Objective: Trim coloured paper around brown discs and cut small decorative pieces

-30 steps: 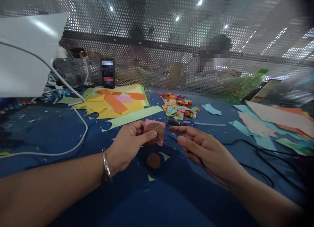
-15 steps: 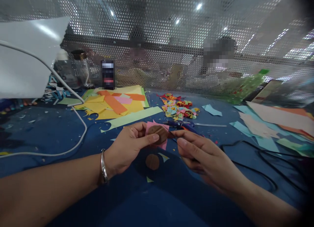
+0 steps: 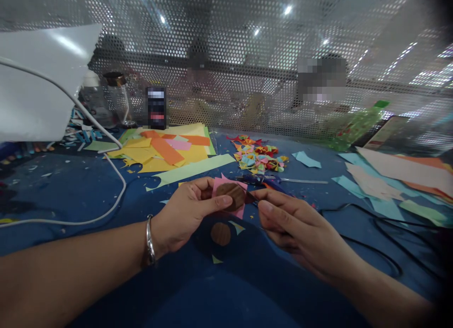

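My left hand pinches a square of pink paper with a brown, wood-grained disc lying over it, the thumb pressed on the disc. Close on the right, my right hand is closed, thumb against fingers. A small dark, pointed piece shows between its fingertips and the disc's edge; what it is I cannot make out. On the blue table below the hands lies a second, smaller brown disc. Paper scraps lie around it.
Behind the hands are colourful folded paper bits, a yellow and orange paper stack and a phone. Paper sheets and black cable lie right. A white cable crosses the left. A perforated screen stands behind.
Both hands have shifted very slightly right, along with the pink paper and disc. A little more of the dark piece shows by the right fingertips. The disc on the table stays put.
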Demonstrator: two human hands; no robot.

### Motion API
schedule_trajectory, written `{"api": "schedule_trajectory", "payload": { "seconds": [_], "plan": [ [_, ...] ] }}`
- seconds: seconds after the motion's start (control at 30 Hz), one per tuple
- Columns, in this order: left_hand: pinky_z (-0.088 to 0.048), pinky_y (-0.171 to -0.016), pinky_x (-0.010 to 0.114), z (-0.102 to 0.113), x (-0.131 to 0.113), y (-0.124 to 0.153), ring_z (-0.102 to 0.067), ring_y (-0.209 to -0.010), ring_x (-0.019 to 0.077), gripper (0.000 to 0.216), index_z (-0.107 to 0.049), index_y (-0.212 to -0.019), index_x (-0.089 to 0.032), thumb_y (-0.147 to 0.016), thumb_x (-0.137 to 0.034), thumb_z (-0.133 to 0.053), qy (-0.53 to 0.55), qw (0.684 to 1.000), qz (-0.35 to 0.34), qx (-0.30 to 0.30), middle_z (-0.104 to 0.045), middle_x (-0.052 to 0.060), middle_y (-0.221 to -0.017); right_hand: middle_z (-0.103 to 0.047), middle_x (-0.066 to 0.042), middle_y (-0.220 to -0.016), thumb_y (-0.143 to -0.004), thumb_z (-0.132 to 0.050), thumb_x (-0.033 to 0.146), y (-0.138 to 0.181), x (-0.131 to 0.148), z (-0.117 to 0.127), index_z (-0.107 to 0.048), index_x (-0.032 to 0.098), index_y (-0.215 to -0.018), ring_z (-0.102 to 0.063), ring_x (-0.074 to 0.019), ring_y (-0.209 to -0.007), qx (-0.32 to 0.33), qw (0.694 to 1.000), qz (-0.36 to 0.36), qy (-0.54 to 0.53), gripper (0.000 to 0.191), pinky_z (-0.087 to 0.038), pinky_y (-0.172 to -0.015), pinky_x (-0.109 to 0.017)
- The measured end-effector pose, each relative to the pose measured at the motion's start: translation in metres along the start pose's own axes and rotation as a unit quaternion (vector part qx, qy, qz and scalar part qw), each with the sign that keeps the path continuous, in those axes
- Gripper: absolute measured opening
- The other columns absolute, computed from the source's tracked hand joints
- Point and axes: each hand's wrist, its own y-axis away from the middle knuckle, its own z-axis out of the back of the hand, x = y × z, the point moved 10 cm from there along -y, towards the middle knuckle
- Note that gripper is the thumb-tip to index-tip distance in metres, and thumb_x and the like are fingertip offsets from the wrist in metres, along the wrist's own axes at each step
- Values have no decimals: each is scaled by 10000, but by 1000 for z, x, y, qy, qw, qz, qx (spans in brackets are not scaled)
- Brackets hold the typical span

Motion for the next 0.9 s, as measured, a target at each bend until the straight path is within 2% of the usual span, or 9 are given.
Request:
{"api": "schedule_trajectory", "payload": {
  "seconds": [0.37,0.67,0.9],
  "plan": [
    [-516,-772,242,0,2,-2,-680,-782,129,176,-692,-865,-121,-736,-171,-800,6,1000,12,7,-726,40,-879,-279,101,-586,-861,-638,554,0,2,-2,-596,177,-1058,-136,-38,-441,7,1000,-1,-4,428,-72,-388,-203],
    [-488,-783,242,-2,0,-2,-654,-781,123,189,-719,-915,-132,-744,-178,-787,-4,1000,10,23,-715,36,-877,-254,99,-594,-859,-644,551,0,2,1,-602,178,-1044,-126,-48,-461,13,1000,2,1,418,-78,-396,-209],
    [-480,-793,292,-4,-4,-2,-634,-757,144,159,-695,-849,-126,-734,-191,-783,-25,999,1,37,-683,32,-810,-275,91,-604,-845,-658,545,0,1,7,-609,184,-1060,-144,-53,-467,6,1000,1,17,423,-89,-392,-207]
  ]
}}
